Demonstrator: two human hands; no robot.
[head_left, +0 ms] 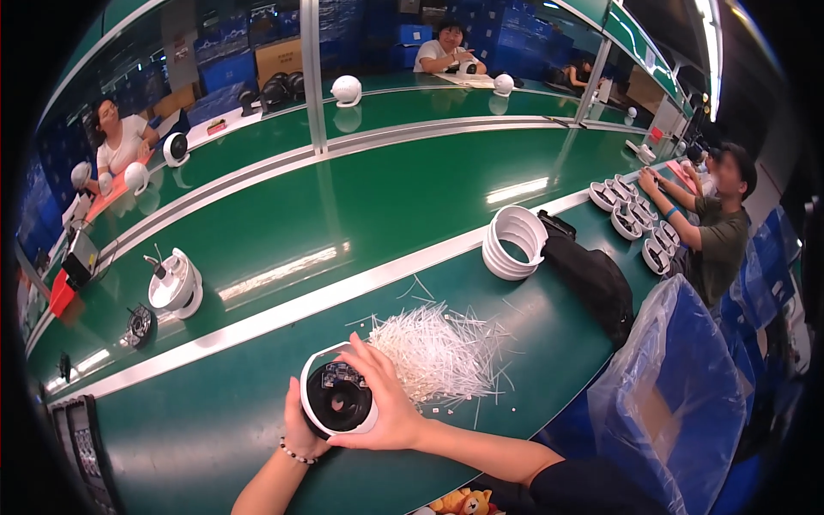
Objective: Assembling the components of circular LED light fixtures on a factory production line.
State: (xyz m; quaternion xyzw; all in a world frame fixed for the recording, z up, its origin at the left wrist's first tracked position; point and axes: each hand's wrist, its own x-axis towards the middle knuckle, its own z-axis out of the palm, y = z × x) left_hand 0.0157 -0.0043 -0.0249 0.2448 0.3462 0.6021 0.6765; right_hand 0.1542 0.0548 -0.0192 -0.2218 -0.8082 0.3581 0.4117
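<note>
A round white housing (324, 414) with a black inside is held up above the green worktable. Small circuit boards (342, 375) show in its upper part, and a round opening lies at its centre. My left hand (300, 415) grips the lower left side of the housing, its wrist in a beaded bracelet. My right hand (390, 401) is wrapped round the right side, with fingers reaching over the upper rim. Just beyond my right hand lies a heap of thin white cable ties (438, 348), with several loose ones scattered about it.
Stacked white rings (512, 245) and a black cloth bag (592, 283) stand at the right. A green conveyor (403, 189) runs behind, carrying a white fan-like unit (176, 287). A black tray (86, 446) lies left, a plastic-lined blue bin (678, 403) right. Co-workers sit around.
</note>
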